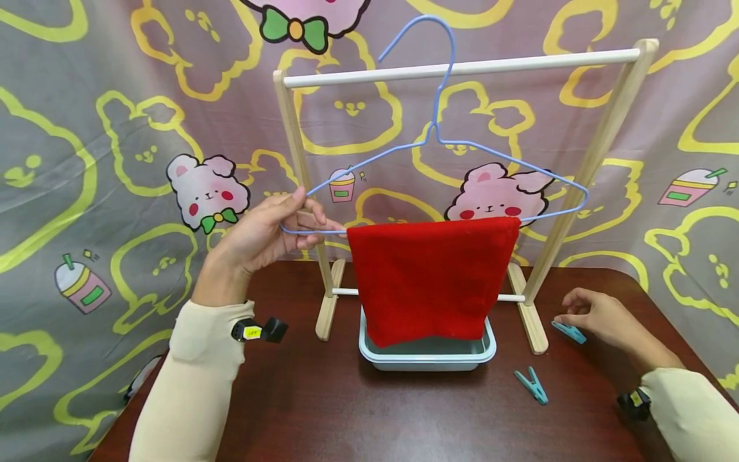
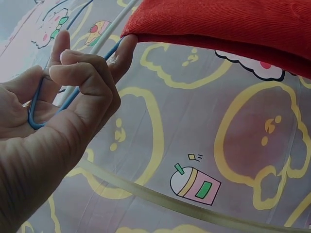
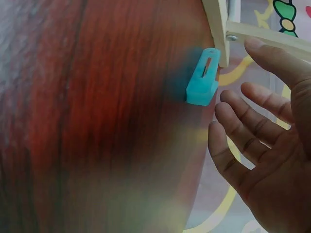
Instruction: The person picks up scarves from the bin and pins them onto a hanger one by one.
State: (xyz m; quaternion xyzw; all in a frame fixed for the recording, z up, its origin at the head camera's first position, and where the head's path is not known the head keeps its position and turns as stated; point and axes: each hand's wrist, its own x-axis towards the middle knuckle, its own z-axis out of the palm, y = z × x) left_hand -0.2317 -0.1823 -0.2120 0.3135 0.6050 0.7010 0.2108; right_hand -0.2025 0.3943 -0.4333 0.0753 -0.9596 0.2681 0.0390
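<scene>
A blue wire clothes hanger (image 1: pixel 369 154) is held up by its left end in my left hand (image 1: pixel 271 228). Thumb and fingers curl around the wire corner, as the left wrist view also shows (image 2: pixel 82 92). Over the hanger's bottom bar hangs a folded red cloth (image 1: pixel 433 276), its edge right at my left fingertips. My right hand (image 1: pixel 606 321) is low over the table's right side, fingers spread beside a turquoise clothespin (image 3: pixel 203 80), with nothing between them. A second clothespin (image 1: pixel 531 385) lies nearer the front.
A wooden drying rack (image 1: pixel 606 135) with a white top rail (image 1: pixel 537 63) stands behind the hanger. Under the cloth sits a pale blue basin (image 1: pixel 427 362) on the dark wooden table (image 1: pixel 288 398). A patterned curtain (image 1: pixel 115 212) closes off the back and sides.
</scene>
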